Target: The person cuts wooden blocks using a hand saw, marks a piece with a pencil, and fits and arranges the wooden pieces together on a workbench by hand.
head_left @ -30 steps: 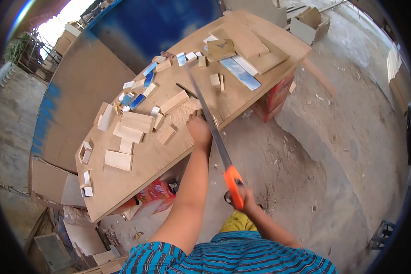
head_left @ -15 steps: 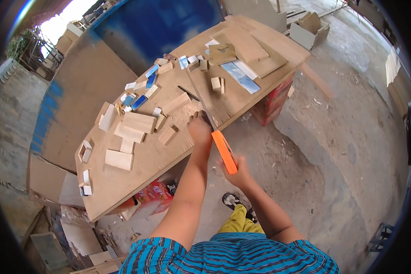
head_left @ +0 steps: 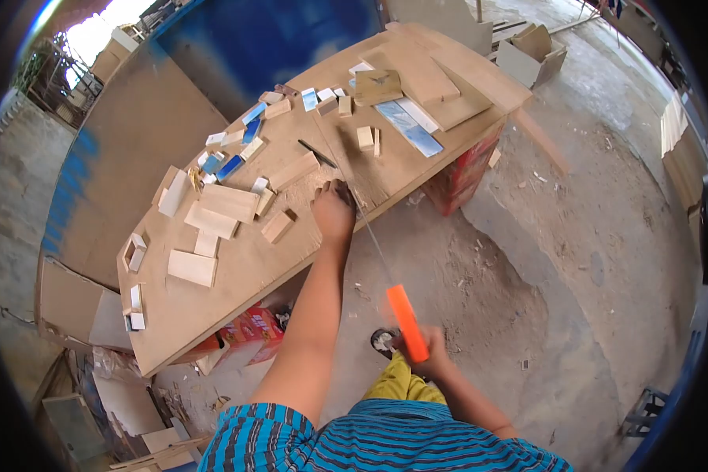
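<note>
My right hand is closed around the orange handle of a handsaw, below the near table edge. Its thin blade runs up from the handle across that edge and over the tabletop, just right of my left hand. That left hand presses down near the edge with its fingers curled; what lies under them is hidden. Beyond the fingers lie a flat wooden strip and a dark, slim tool. A small wooden block rests to the left of the hand.
The wooden table carries several offcuts, some painted blue and white, and stacked boards at the far right. Red printed boxes stand under it. A dark blue panel rises behind. Wood scraps litter the concrete floor.
My right hand has pulled the saw back toward my body, so the handle is lower and farther from the table edge. My left hand stays at the same spot on the table.
</note>
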The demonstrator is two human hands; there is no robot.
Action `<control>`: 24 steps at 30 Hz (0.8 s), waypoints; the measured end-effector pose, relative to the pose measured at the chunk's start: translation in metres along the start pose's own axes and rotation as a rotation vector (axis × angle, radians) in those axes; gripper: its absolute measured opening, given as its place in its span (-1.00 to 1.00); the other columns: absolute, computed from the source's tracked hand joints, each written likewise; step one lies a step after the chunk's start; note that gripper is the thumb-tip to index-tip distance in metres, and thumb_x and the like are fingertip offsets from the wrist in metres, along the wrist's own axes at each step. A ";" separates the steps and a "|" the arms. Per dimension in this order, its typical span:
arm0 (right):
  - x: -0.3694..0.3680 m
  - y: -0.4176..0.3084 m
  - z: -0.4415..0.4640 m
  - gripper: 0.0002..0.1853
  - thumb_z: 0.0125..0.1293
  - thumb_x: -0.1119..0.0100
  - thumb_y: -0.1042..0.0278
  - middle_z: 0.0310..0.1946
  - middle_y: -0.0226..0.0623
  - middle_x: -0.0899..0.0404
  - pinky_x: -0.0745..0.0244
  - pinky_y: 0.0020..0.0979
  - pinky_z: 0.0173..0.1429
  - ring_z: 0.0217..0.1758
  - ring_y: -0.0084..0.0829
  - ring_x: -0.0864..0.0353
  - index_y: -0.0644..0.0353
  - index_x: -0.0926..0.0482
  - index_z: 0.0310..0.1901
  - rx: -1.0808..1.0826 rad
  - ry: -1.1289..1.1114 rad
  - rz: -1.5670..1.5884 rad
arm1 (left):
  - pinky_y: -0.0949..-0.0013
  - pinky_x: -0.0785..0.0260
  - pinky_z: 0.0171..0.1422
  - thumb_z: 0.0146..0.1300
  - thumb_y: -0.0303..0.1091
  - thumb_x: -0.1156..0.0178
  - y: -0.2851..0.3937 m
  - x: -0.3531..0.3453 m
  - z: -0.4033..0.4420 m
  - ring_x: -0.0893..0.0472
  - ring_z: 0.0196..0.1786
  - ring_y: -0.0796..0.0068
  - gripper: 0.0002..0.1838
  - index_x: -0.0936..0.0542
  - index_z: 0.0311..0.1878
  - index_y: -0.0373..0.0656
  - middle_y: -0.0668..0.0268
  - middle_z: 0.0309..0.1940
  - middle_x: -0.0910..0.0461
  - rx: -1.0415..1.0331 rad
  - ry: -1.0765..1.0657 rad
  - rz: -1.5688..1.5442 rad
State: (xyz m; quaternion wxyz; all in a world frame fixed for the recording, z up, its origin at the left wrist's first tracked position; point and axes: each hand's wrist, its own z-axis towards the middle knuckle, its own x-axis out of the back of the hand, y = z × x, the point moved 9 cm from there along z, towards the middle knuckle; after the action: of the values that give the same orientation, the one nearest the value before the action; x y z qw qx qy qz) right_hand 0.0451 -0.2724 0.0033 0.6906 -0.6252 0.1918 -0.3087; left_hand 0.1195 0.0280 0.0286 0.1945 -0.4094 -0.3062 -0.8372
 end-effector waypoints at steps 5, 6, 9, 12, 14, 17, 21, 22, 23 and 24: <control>0.047 -0.027 0.002 -0.78 0.10 -0.40 0.40 -0.43 -0.25 -0.54 -0.38 -0.42 -0.34 -0.42 -0.37 -0.51 0.26 -0.53 -0.31 0.030 0.071 -0.022 | 0.02 -0.41 -0.13 0.18 -0.38 -0.09 0.007 0.006 -0.001 -0.56 -0.21 0.01 -0.89 -0.56 -0.34 -0.18 0.12 -0.35 -0.60 -0.004 0.027 0.001; 0.042 -0.034 -0.001 -0.72 0.11 -0.37 0.42 -0.34 -0.19 -0.57 -0.45 -0.31 -0.29 -0.35 -0.23 -0.58 0.28 -0.51 -0.18 0.096 0.028 -0.035 | 0.03 -0.40 -0.13 0.18 -0.38 -0.09 0.007 0.008 -0.002 -0.56 -0.21 0.01 -0.89 -0.56 -0.34 -0.18 0.13 -0.35 -0.60 -0.006 0.046 0.005; 0.028 -0.055 -0.004 -0.64 0.13 -0.34 0.42 -0.29 -0.14 -0.60 -0.50 -0.19 -0.26 -0.29 -0.07 -0.63 0.31 -0.47 -0.06 0.137 0.115 -0.234 | 0.04 -0.38 -0.11 0.18 -0.35 -0.09 0.006 0.007 -0.002 -0.56 -0.18 0.06 -0.88 -0.58 -0.35 -0.15 0.16 -0.34 -0.61 0.002 0.058 0.015; 0.019 -0.071 0.021 -0.58 0.17 -0.31 0.42 -0.23 -0.02 -0.59 -0.52 -0.17 -0.28 -0.28 0.04 -0.63 0.34 -0.41 0.03 0.159 0.092 -0.318 | 0.06 -0.35 -0.09 0.20 -0.30 -0.12 0.002 0.000 -0.002 -0.55 -0.15 0.12 -0.86 -0.60 -0.34 -0.12 0.21 -0.33 -0.62 0.023 0.016 0.004; 0.018 -0.068 0.053 -0.70 0.20 -0.22 0.51 -0.39 -0.10 -0.52 -0.47 -0.31 -0.30 -0.43 -0.13 -0.60 0.27 -0.45 -0.03 0.047 0.134 -0.181 | 0.07 -0.35 -0.09 0.18 -0.30 -0.13 0.003 0.002 -0.005 -0.55 -0.15 0.13 -0.86 -0.61 -0.34 -0.12 0.21 -0.33 -0.62 0.004 0.012 -0.029; 0.011 -0.063 0.057 -0.73 0.21 -0.22 0.50 -0.39 -0.09 -0.52 -0.46 -0.32 -0.31 -0.44 -0.12 -0.58 0.27 -0.45 -0.06 0.148 0.206 -0.210 | 0.08 -0.34 -0.09 0.16 -0.30 -0.13 0.002 0.004 0.001 -0.56 -0.15 0.13 -0.86 -0.61 -0.34 -0.12 0.21 -0.33 -0.62 0.031 0.045 0.012; 0.013 -0.052 0.046 -0.67 0.20 -0.30 0.41 -0.41 -0.06 -0.57 -0.51 -0.24 -0.35 -0.38 0.05 -0.61 0.26 -0.45 -0.05 0.123 0.126 -0.317 | 0.08 -0.33 -0.09 0.16 -0.30 -0.13 0.001 0.004 -0.002 -0.56 -0.16 0.13 -0.86 -0.61 -0.34 -0.13 0.21 -0.33 -0.63 0.055 0.049 0.023; 0.013 -0.055 0.038 -0.70 0.19 -0.28 0.44 -0.41 -0.09 -0.55 -0.50 -0.28 -0.33 -0.39 -0.02 -0.61 0.26 -0.46 -0.07 0.114 0.110 -0.312 | 0.08 -0.33 -0.08 0.17 -0.30 -0.13 0.002 0.003 -0.004 -0.56 -0.16 0.13 -0.86 -0.61 -0.35 -0.13 0.21 -0.33 -0.63 0.057 0.030 0.032; 0.014 -0.060 0.029 -0.73 0.18 -0.26 0.48 -0.41 -0.12 -0.53 -0.49 -0.31 -0.32 -0.40 -0.08 -0.62 0.26 -0.47 -0.09 0.109 0.099 -0.308 | 0.07 -0.32 -0.08 0.17 -0.30 -0.13 0.004 0.003 -0.003 -0.56 -0.16 0.13 -0.86 -0.61 -0.35 -0.13 0.20 -0.33 -0.63 0.054 0.013 0.040; 0.014 -0.063 0.022 -0.75 0.17 -0.24 0.51 -0.41 -0.15 -0.52 -0.48 -0.34 -0.31 -0.41 -0.15 -0.62 0.26 -0.48 -0.11 0.104 0.089 -0.304 | 0.07 -0.32 -0.09 0.18 -0.30 -0.12 0.007 0.003 -0.007 -0.56 -0.17 0.12 -0.85 -0.61 -0.35 -0.13 0.20 -0.34 -0.63 0.040 0.006 0.013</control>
State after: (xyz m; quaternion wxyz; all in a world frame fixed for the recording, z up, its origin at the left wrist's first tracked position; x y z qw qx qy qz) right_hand 0.0581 -0.2676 0.0702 0.6582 -0.5962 0.1093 -0.4465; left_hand 0.1177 0.0183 0.0303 0.2090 -0.4048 -0.3198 -0.8308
